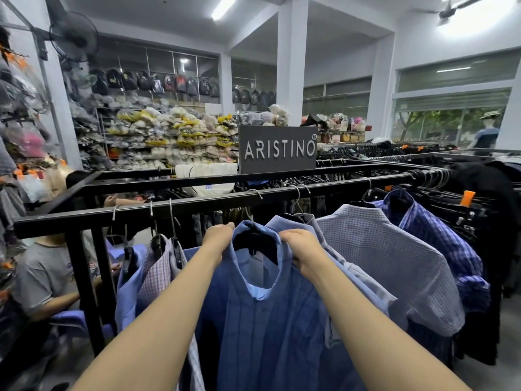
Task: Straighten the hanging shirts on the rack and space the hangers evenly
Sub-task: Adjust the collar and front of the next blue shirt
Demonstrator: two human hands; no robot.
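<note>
Two bare forearms reach up from the bottom edge toward the blue shirt (267, 320), which hangs front and centre on a black hanger (253, 238) hooked over the rail (197, 204). At 3 o'clock of it hang a pale checked shirt (389, 258) and a darker plaid shirt (439, 235); at 9 o'clock, a pink checked shirt (158, 272). A grey sign (277, 149) stands at 12 o'clock. The left hand (218, 239) grips the collar's left side, fingers curled over the cloth; the right hand (303, 248) grips its right side likewise.
</note>
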